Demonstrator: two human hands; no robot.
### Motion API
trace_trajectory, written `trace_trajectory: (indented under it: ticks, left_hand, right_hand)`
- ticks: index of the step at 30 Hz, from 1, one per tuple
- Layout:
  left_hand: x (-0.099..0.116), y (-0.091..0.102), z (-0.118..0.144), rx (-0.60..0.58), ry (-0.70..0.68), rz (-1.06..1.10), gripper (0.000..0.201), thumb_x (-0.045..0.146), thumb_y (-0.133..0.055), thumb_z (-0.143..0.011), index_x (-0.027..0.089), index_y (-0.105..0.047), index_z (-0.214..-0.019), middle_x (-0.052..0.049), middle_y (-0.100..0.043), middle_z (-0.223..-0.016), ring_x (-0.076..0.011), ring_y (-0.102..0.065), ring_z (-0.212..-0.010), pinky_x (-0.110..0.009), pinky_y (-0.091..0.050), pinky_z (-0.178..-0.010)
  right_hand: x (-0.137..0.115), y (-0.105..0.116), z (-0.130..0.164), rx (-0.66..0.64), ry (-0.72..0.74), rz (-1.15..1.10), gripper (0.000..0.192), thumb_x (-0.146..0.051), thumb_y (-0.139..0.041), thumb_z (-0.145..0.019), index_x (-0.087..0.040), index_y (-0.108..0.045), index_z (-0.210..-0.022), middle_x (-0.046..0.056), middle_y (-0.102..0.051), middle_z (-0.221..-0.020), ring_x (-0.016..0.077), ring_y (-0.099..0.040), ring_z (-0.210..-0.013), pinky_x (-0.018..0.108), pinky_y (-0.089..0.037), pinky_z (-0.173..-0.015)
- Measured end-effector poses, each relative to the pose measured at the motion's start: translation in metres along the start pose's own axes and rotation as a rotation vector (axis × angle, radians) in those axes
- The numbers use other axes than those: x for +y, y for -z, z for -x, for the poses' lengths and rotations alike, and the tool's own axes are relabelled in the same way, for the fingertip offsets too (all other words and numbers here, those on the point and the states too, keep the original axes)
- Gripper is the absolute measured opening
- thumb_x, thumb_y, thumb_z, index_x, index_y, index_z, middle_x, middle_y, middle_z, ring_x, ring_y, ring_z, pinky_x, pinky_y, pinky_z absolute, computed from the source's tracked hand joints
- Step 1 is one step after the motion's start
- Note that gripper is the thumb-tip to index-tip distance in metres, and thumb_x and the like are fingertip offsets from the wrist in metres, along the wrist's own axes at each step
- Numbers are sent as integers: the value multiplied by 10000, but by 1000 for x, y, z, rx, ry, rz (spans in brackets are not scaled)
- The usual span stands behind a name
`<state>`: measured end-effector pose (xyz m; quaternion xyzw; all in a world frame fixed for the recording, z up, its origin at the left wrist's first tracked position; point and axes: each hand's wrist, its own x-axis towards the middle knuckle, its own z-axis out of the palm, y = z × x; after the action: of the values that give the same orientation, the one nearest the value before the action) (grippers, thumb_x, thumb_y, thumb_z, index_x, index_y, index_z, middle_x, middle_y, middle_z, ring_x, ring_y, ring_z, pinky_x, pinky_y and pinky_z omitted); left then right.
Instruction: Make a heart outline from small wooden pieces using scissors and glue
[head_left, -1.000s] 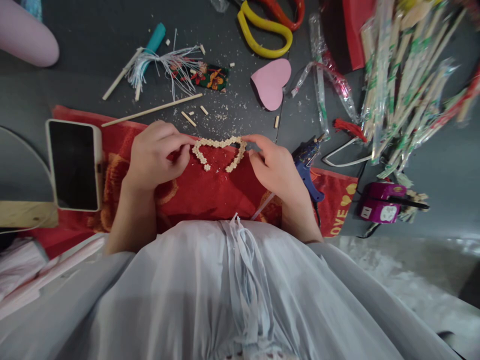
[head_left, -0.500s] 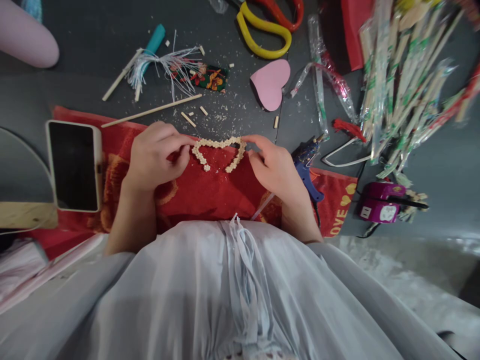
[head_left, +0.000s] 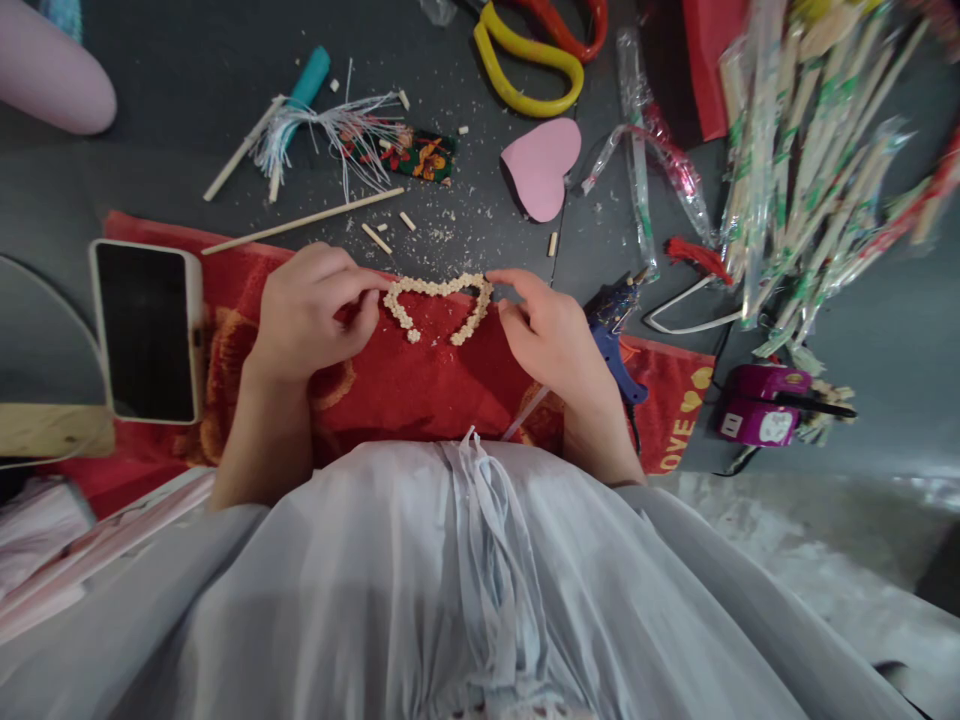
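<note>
Heart-shaped chain (head_left: 439, 300) of small pale wooden bits lies at the centre of the frame on a red cloth (head_left: 420, 385), its two lower ends not joined. The left hand (head_left: 311, 310) pinches the chain's upper left corner between thumb and forefinger, the other fingers curled under; the right hand (head_left: 544, 330) touches the upper right corner with its forefinger tip, thumb just below, so whether it truly grips is hard to tell. A pale garment fills the whole lower part of the frame and hides the near edge of the cloth. A blue glue gun (head_left: 615, 325) is partly covered by the right wrist. At the upper right, a heap of wrapped chopsticks (head_left: 795, 170) is blurred and cut by the frame edge; the yellow scissors (head_left: 529, 65) run off the top.

Against the frame a second earlier, almost nothing differs: both hands stay at the same corners, and the right forefinger has shifted very slightly to the right.

The desk (head_left: 165, 110) is dark grey, strewn with wood crumbs and short stick offcuts. A phone (head_left: 146, 330) lies face up at the left on the cloth, a pink paper heart (head_left: 541, 165) sits above the chain, and a purple plug block (head_left: 761, 405) rests at the right.
</note>
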<state>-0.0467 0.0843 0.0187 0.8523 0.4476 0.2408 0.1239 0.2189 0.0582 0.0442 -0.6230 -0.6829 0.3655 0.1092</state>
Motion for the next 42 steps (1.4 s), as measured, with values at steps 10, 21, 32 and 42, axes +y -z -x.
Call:
trace_trajectory:
  ticks: [10,21,32,42]
  left_hand:
    - [-3,0,1,22,-35,-28,151,242,-535,-922,247,-684,-900,-2,-575,-703,-157,-551,-697,-325,-459,-645]
    - [-2,2,3,-63,71,-13,148,259,-525,-921,292,-669,-910,-2,-597,-744,-178,-587,-754,-355,-479,-714]
    - [-1,3,1,-55,13,-38,149,247,-502,-923,278,-642,-882,-10,-593,-732,-172,-572,-717,-362,-480,-655]
    - [-1,0,1,-23,19,-49,127,270,-536,-921,256,-657,-882,7,-550,-689,-143,-526,-695,-332,-443,-633]
  right_hand:
    - [0,0,0,-4,-9,4,453,-183,-405,-898,-158,-615,-1298,46,-695,-792,211,-647,-711,343,-474,-746]
    - [1,0,1,13,8,-17,448,-186,-402,-887,-174,-625,-1275,45,-711,-814,207,-643,-716,345,-476,-755]
    - [-1,1,0,10,0,-3,422,-191,-398,-902,-193,-626,-1258,44,-721,-835,214,-665,-748,344,-485,-765]
    - [-2,-1,1,10,-3,-7,390,-257,-444,-932,-175,-614,-1274,34,-720,-794,205,-661,-698,324,-472,-738]
